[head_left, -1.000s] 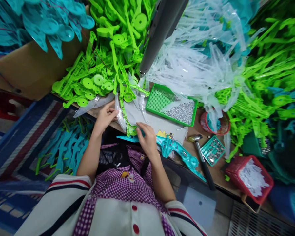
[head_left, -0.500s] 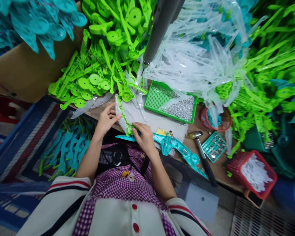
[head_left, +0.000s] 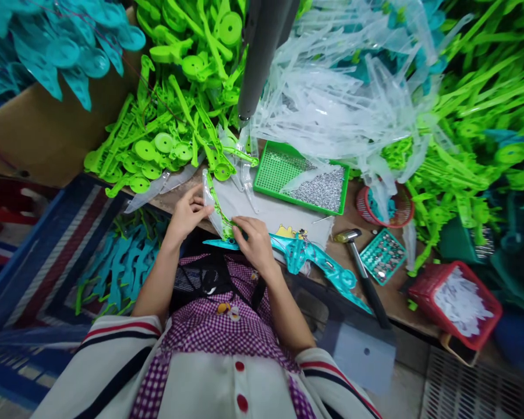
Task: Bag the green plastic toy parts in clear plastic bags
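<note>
Head view, left hand: the left hand (head_left: 187,210) is curled, its fingertips pinching the upper end of a green plastic piece (head_left: 219,210) that carries a clear plastic blade.
Head view, right hand: the right hand (head_left: 254,243) is partly closed, its fingers pressing on the lower end of the same piece at the near table edge.
Piece location: it lies slanted on the grey mat (head_left: 266,213), between the two hands, just above a teal toy piece (head_left: 220,244).
Table right: a green tray (head_left: 279,172) holding small silver bits sits beyond the mat; a hammer (head_left: 361,271) lies near a small teal tray (head_left: 383,255).
Far right: a red basket (head_left: 457,306) with white bits stands at the table's corner.
Behind: heaps of green parts (head_left: 179,116) and clear blades (head_left: 332,105) crowd the back, with a grey pole (head_left: 259,58) rising between them.
Below left: teal parts (head_left: 122,270) lie in a blue crate.
</note>
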A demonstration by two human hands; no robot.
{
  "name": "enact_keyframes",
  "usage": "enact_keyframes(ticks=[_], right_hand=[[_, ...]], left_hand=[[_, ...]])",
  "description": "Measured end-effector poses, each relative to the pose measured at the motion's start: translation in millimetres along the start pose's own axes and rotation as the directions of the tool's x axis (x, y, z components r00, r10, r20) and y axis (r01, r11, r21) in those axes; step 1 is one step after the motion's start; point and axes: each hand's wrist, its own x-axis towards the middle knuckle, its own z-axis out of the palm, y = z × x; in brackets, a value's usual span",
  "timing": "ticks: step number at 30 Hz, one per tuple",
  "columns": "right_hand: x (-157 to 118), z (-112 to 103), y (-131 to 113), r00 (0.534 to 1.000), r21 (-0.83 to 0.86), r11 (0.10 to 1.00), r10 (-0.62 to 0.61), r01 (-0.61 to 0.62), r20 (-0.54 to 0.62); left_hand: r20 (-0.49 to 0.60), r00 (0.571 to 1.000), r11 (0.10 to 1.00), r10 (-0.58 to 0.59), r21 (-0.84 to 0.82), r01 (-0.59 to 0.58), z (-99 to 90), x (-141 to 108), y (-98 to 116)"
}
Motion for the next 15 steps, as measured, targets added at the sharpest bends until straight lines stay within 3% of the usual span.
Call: enact_keyframes(ticks=[5,9,12,15], right_hand=[[0.1,-1.5,-1.6,1.000,-0.002,1.000,-0.002,0.002,0.004],[0.4,-1.8,-2.2,1.000,-0.006,1.000,0.001,-0.001,0.008],[0.8,-1.9,-1.6,1.000,-0.011,1.000,-0.019,0.019,0.001],[1.1,-1.7,-0.3,0.998,-0.017,0.998,-0.055,0.055,-0.015]], left_hand=[[-0.033,0.999,0.997,0.016,0.077,-0.014,1.8,-1.8,-2.3],[-0.029,0.998,0.960,0.053,0.276,-0.043,1.9,-0.1,-0.3],[0.072,0.995,0.870,0.071,0.483,-0.097,-1.5,0.6,10.2],[0.143,0.984,0.696,0.104,0.696,-0.175,-5.6,-2.2,23.5]])
